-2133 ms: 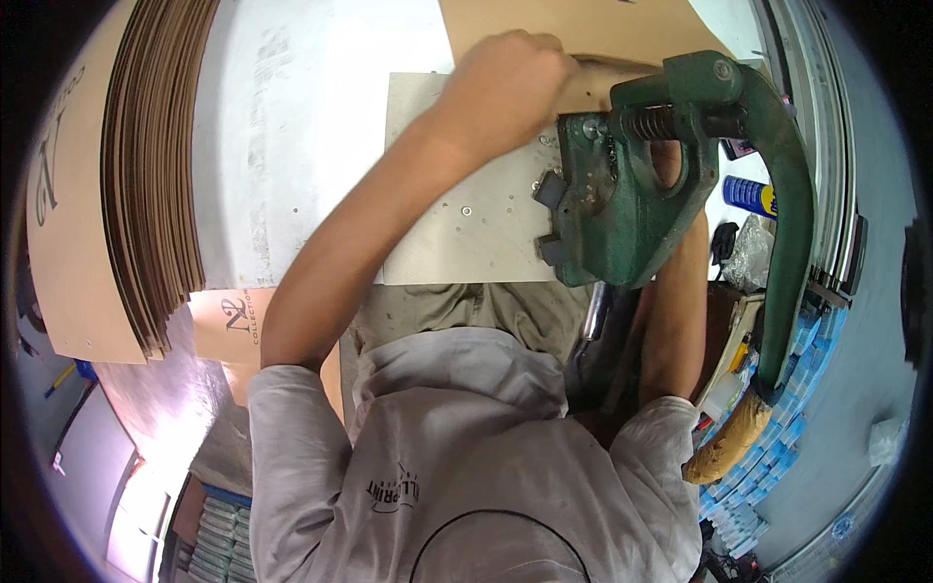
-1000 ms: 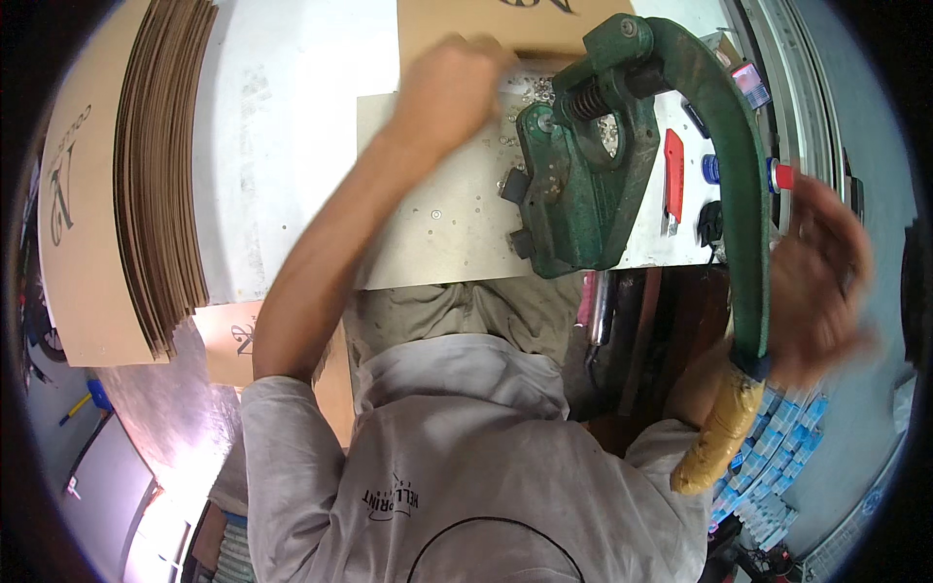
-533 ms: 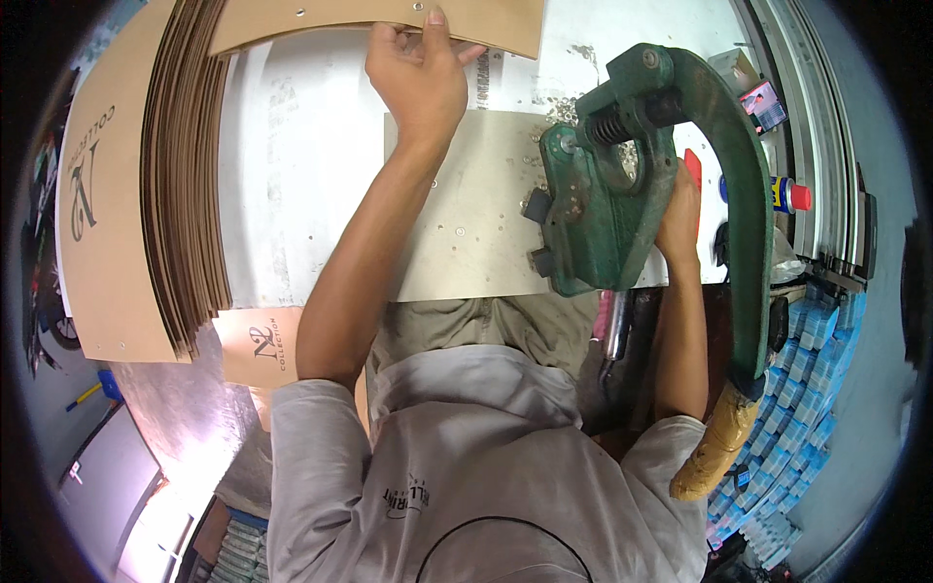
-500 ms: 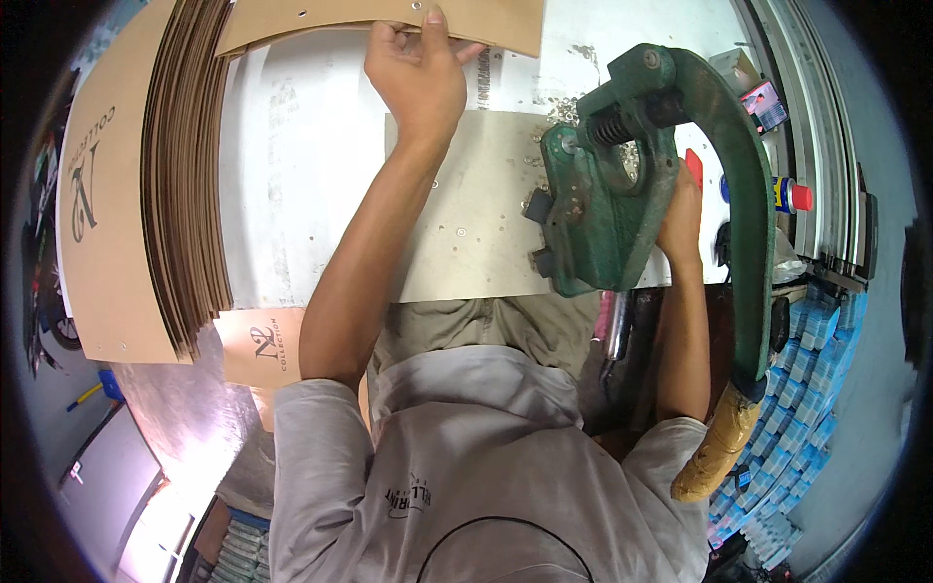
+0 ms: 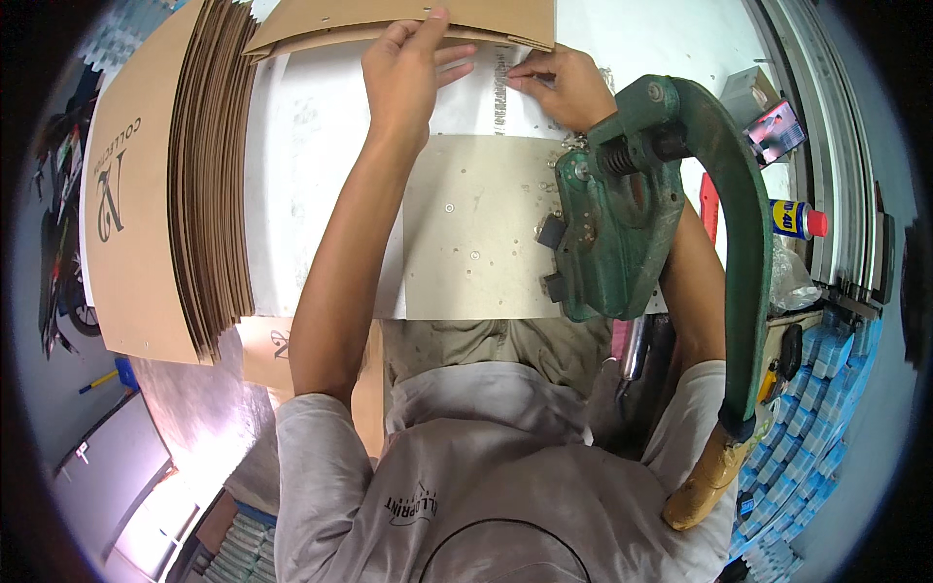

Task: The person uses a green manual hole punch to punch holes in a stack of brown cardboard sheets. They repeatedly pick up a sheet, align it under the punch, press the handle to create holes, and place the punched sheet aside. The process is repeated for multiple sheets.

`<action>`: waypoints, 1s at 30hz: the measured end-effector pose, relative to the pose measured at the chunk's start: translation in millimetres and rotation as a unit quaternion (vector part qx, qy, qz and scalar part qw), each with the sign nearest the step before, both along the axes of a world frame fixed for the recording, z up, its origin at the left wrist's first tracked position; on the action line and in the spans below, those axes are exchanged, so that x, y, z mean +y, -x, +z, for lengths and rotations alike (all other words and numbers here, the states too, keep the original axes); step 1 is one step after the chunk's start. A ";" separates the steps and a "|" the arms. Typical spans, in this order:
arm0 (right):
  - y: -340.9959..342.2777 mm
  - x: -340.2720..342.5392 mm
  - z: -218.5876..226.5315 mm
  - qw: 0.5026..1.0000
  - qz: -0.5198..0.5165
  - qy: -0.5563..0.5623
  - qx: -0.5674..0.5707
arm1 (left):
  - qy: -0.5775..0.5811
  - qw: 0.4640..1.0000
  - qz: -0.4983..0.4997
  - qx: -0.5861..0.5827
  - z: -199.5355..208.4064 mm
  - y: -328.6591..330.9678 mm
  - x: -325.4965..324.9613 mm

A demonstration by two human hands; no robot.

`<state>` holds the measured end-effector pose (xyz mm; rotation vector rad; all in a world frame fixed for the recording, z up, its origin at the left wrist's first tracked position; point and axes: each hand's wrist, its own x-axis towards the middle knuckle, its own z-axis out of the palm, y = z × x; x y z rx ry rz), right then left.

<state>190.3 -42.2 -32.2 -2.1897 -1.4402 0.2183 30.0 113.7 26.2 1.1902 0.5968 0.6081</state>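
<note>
My left hand (image 5: 406,78) is at the front edge of a brown kraft board (image 5: 340,17) at the far side of the table. Its thumb lies over the edge, and two fingers stretch out below it. The board looks doubled, with a gap between its layers and small metal eyelets in it. My right hand (image 5: 564,89) is just right of it, thumb and fingertips brought together; anything between them is too small to make out. My right forearm passes behind a green hand-lever press (image 5: 622,214), which has a tape-wrapped handle (image 5: 714,476).
A thick stack of kraft boards (image 5: 146,194) stands at the left. A beige sheet (image 5: 466,282) lies before me on the white table (image 5: 311,175). Loose metal eyelets (image 5: 575,142) lie by the press. Rightward are a red tool (image 5: 708,209), a spray can (image 5: 789,220) and a phone (image 5: 775,134).
My right hand has moved from beside the press, up and left to near the board. The left hand stays at the board's edge, its lower fingers now extended. The whole view has shifted slightly.
</note>
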 end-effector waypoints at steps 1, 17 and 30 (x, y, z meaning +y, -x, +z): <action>-0.7 2.6 3.4 1.000 0.003 0.024 -0.011 | 0.018 1.000 -0.004 -0.006 2.1 1.5 -0.1; 89.8 -147.5 2.2 0.883 -0.227 -0.208 0.355 | -0.612 0.756 -0.188 0.141 -15.6 50.8 -33.7; 87.7 -150.3 28.6 0.931 -0.191 -0.119 0.288 | -0.761 0.614 -0.185 0.091 -49.6 11.1 -22.6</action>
